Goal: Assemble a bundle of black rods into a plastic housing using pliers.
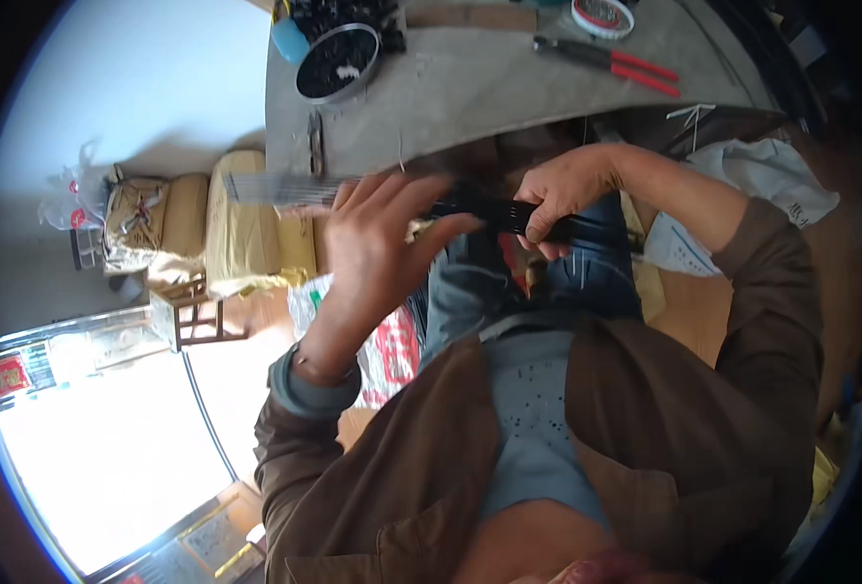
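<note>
Above my lap, near the table's front edge, my right hand (559, 195) is closed around the black end (502, 211) of a long, slim object. Thin grey rods (270, 190), blurred by motion, stretch out from it to the left; it resembles a bundle of umbrella ribs, though the exact kind cannot be made out. Over the rods lies my left hand (373, 234), fingers stretched out and thumb apart, slightly smeared. It covers the stretch where the rods meet the black part.
On the grey table (470, 83) are red-handled pliers (635, 73), smaller pliers (315, 141), a round pan (338, 101) of black pieces and a white dish (628, 27). Left stand a wooden stool (197, 316) and stuffed sacks (241, 219). White bags (772, 180) lie at right.
</note>
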Tool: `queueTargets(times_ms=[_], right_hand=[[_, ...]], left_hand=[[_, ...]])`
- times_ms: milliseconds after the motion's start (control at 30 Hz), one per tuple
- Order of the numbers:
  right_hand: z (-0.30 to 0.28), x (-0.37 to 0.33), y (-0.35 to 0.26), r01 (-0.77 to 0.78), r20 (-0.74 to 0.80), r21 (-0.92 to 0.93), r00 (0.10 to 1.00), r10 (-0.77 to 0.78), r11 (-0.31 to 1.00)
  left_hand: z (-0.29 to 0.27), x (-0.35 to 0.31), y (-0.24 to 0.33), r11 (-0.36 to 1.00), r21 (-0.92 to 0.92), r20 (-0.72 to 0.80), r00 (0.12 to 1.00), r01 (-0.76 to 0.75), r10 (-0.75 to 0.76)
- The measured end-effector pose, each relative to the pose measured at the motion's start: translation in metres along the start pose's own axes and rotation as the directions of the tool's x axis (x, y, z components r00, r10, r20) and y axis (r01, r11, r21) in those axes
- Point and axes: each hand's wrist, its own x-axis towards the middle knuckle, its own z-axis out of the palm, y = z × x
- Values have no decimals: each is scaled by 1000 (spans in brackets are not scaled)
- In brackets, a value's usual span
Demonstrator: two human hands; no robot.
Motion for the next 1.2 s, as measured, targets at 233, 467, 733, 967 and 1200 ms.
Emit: queueTargets(times_ms=[233, 467, 733, 967, 1200], right_hand=[[23, 39, 4, -43, 106, -752, 977, 187, 657], [46, -22, -34, 349, -274, -355, 848, -454, 867], [19, 67, 78, 229, -549, -454, 689, -473, 861], [41, 129, 146, -94, -282, 163, 949, 138, 982], [78, 157, 197, 38, -191, -280, 977, -94, 959]], left_hand=[[94, -55, 10, 198, -225, 965, 191, 954, 177], [109, -52, -43, -53, -496, 840, 495, 866, 221], [65, 78, -43, -3, -917, 399, 915, 400, -50], [158, -37, 4, -191, -900, 437, 809, 392, -394], [125, -72, 33, -246, -852, 523, 727, 463, -445]])
